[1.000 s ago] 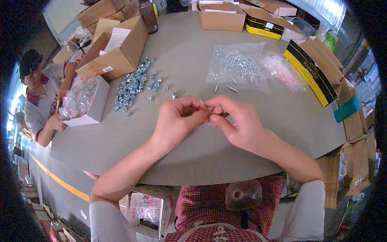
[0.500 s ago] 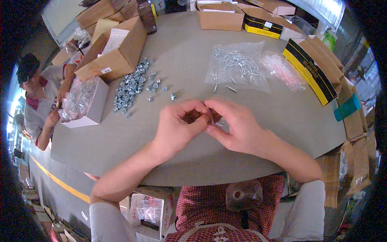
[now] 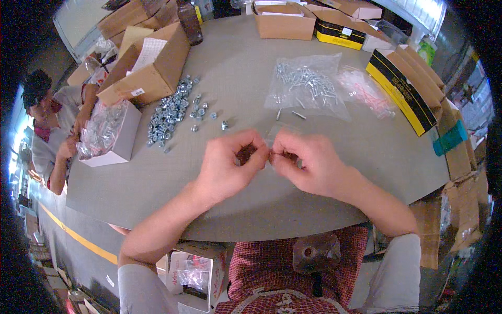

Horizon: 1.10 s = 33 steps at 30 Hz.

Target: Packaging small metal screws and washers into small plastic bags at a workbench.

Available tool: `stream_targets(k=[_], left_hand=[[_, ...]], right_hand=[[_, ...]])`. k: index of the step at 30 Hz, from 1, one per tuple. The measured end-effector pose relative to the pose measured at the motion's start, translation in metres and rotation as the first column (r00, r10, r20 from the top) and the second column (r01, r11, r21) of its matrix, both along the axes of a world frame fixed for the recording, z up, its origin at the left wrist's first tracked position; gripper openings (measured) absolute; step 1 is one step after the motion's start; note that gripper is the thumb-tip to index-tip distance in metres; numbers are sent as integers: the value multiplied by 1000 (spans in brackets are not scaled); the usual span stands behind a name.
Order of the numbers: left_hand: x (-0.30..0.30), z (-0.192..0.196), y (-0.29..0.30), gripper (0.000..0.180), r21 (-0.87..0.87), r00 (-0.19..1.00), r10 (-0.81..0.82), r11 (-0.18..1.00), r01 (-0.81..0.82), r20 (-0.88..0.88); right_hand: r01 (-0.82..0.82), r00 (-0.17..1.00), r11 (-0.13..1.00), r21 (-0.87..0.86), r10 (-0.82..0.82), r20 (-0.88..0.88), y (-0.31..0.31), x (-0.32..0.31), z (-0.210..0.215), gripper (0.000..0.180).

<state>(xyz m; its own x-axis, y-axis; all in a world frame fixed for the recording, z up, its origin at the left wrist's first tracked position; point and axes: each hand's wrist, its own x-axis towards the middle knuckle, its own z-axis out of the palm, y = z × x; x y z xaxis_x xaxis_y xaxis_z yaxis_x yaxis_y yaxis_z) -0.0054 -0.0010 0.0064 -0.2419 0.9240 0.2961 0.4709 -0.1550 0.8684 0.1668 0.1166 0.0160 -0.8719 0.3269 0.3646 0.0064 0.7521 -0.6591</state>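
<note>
Over the middle of the table, my left hand (image 3: pixel 232 159) and my right hand (image 3: pixel 308 159) meet with thumbs and forefingers pinched. A small clear plastic bag (image 3: pixel 275 133) seems to be between their fingertips; its see-through film shows faintly just beyond them, and most of it is hidden. Beyond my left hand lies a pile of zinc-coloured nuts (image 3: pixel 168 112), with one loose nut (image 3: pixel 225 125) closest to me. Beyond my right hand, silver screws (image 3: pixel 311 81) lie on a flattened clear plastic bag (image 3: pixel 334 107), with a few loose screws at its near edge.
Small clear packets with red marks (image 3: pixel 366 94) lie right of the screws. A black-and-yellow carton (image 3: pixel 402 93) borders the table's right. At left stand a brown carton (image 3: pixel 151 73) and a white box of packets (image 3: pixel 123 133); a co-worker's hand (image 3: pixel 68 148) is beside it.
My fingertips have shifted into a pinch facing each other, and my right hand has turned slightly. A small metal piece seen by my right thumb before is out of sight. The co-worker's hand has moved slightly.
</note>
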Motion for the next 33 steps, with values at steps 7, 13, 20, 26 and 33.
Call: stream_targets(k=[7,13,20,26,33], left_hand=[[9,7,-5,10,2,963,119,993,-122,-242],[-9,9,-1,14,-165,953,6,985,47,303],[-22,1,8,20,-62,914,21,998,5,404],[-22,6,9,27,-175,871,62,984,28,487],[-36,8,12,16,-43,915,234,971,-233,329]], right_hand=[[221,965,891,396,-260,46,4,-4,8,12],[-130,957,832,539,246,-150,11,-6,19,26],[52,928,816,575,173,-330,15,-3,19,25],[178,941,744,643,63,-334,17,5,19,18],[-111,994,938,329,109,26,30,7,24,38]])
